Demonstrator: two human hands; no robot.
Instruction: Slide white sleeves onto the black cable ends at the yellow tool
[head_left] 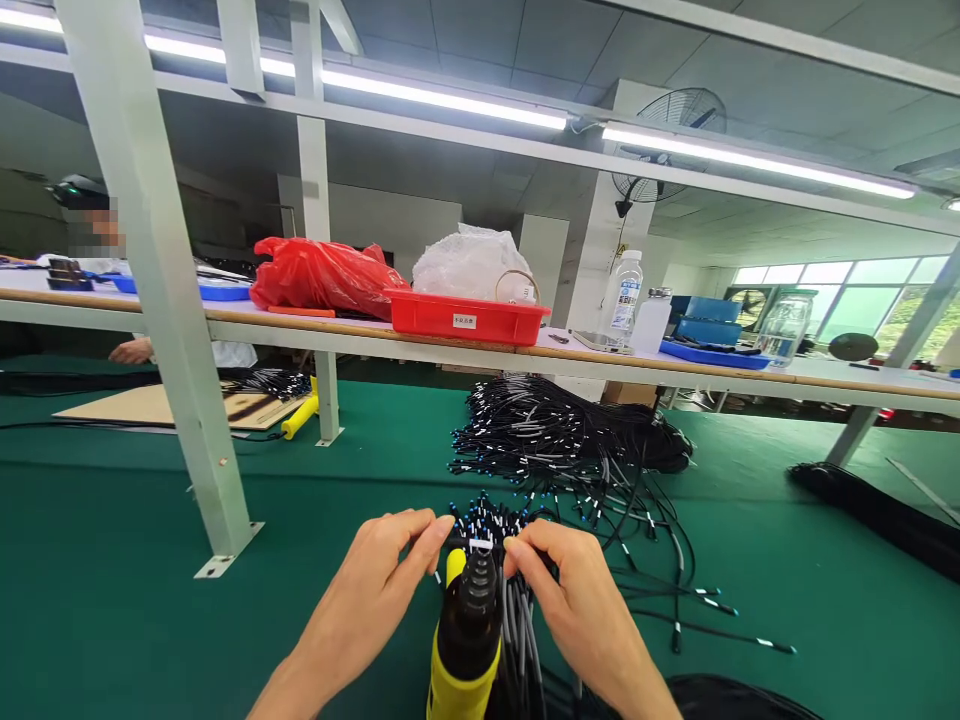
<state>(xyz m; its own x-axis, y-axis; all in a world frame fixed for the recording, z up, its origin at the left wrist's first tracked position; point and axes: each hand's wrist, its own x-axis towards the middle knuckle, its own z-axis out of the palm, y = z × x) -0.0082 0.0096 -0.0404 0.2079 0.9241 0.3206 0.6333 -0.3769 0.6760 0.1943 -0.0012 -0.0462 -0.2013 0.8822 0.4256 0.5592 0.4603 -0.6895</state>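
My left hand (394, 565) and my right hand (562, 575) pinch a thin black cable between them, one on each side of a short white sleeve (481, 544) on it. Right below the sleeve is the black coiled nozzle (478, 580) of a yellow and black heat tool (463, 665), which stands upright between my wrists. Whether the sleeve touches the nozzle is hard to tell. Behind and beside the tool lie many black cables (517, 630) with white sleeves and blue tips.
A large cable pile (540, 425) lies on the green table (360, 470). Above it, a shelf (352, 335) holds a red tray (469, 320), a red bag (322, 278) and bottles. A metal post (176, 300) rises at left. Another person's hand (132, 351) shows far left.
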